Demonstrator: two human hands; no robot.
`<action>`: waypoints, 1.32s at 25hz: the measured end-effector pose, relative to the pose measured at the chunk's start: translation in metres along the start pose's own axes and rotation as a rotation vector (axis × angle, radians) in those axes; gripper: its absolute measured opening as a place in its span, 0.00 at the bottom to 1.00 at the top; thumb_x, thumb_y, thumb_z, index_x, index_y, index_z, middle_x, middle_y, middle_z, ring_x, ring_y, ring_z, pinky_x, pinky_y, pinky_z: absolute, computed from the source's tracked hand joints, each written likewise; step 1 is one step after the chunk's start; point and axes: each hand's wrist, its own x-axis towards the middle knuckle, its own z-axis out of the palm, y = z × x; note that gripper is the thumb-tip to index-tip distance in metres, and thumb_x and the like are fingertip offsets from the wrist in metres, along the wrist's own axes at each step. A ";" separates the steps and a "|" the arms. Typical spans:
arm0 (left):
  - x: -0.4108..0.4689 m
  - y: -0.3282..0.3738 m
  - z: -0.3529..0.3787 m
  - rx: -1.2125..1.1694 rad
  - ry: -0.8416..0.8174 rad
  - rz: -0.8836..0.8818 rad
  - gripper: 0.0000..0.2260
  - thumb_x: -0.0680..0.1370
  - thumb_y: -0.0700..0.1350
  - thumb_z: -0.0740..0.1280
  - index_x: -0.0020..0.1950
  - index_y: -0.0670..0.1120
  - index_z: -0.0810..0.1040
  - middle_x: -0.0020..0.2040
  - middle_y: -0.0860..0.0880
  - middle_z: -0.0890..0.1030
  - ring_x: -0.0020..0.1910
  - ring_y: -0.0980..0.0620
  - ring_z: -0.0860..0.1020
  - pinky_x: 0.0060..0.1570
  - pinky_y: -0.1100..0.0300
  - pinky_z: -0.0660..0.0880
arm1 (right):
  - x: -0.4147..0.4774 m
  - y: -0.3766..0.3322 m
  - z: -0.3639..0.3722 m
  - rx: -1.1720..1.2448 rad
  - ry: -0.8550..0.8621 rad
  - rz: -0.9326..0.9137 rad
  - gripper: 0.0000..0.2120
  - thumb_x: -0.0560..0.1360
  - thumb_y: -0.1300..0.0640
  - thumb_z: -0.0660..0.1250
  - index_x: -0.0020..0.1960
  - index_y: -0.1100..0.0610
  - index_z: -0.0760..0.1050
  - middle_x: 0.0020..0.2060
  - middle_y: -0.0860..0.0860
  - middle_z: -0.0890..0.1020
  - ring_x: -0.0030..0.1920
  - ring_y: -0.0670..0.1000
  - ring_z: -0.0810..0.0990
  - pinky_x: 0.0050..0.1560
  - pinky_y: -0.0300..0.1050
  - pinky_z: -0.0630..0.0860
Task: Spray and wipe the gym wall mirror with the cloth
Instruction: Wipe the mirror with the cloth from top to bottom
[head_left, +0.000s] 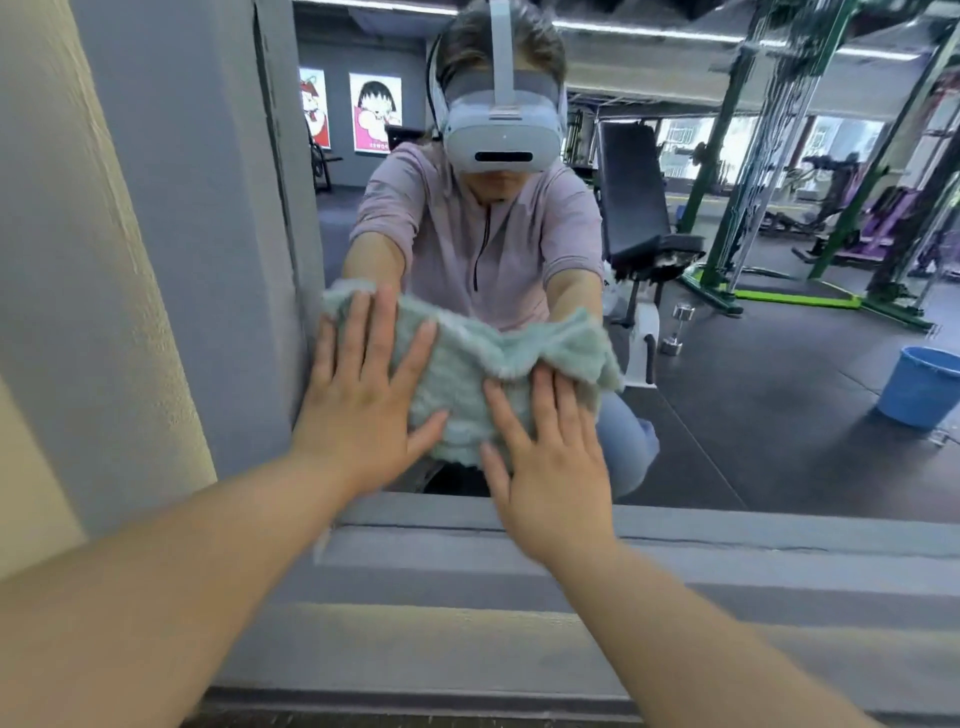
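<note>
A pale green fluffy cloth (467, 374) lies flat against the wall mirror (753, 405), near the mirror's lower left corner. My left hand (363, 395) presses on the cloth's left part with straight, spread fingers. My right hand (545, 457) presses on its lower right part, fingers straight too. The mirror reflects a person in a headset and a pink shirt reaching toward the cloth. No spray bottle is in view.
A grey frame (675, 530) borders the mirror below and a grey wall edge (280, 208) on the left. Reflected in the mirror are a black weight bench (634, 208), a green rack (727, 156), a dumbbell (678, 332) and a blue bucket (922, 387).
</note>
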 end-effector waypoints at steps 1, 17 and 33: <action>0.023 -0.003 -0.013 -0.007 0.018 -0.028 0.40 0.73 0.64 0.55 0.79 0.47 0.46 0.78 0.34 0.46 0.76 0.36 0.43 0.72 0.40 0.40 | 0.026 0.000 -0.013 0.019 0.052 0.013 0.28 0.79 0.45 0.58 0.77 0.47 0.58 0.76 0.60 0.58 0.76 0.60 0.53 0.75 0.55 0.48; -0.119 0.045 0.048 -0.041 -0.242 -0.088 0.35 0.74 0.58 0.55 0.76 0.43 0.53 0.77 0.40 0.34 0.76 0.40 0.36 0.72 0.39 0.42 | -0.104 -0.015 0.043 -0.011 -0.236 0.093 0.28 0.78 0.43 0.53 0.77 0.46 0.56 0.76 0.58 0.58 0.76 0.58 0.55 0.72 0.56 0.53; -0.070 0.111 -0.002 -0.672 -0.468 -0.734 0.06 0.77 0.41 0.61 0.42 0.47 0.76 0.40 0.54 0.76 0.44 0.47 0.73 0.38 0.55 0.64 | -0.062 -0.011 0.007 0.458 -0.113 0.553 0.12 0.72 0.51 0.71 0.51 0.56 0.75 0.50 0.51 0.75 0.51 0.53 0.73 0.50 0.48 0.72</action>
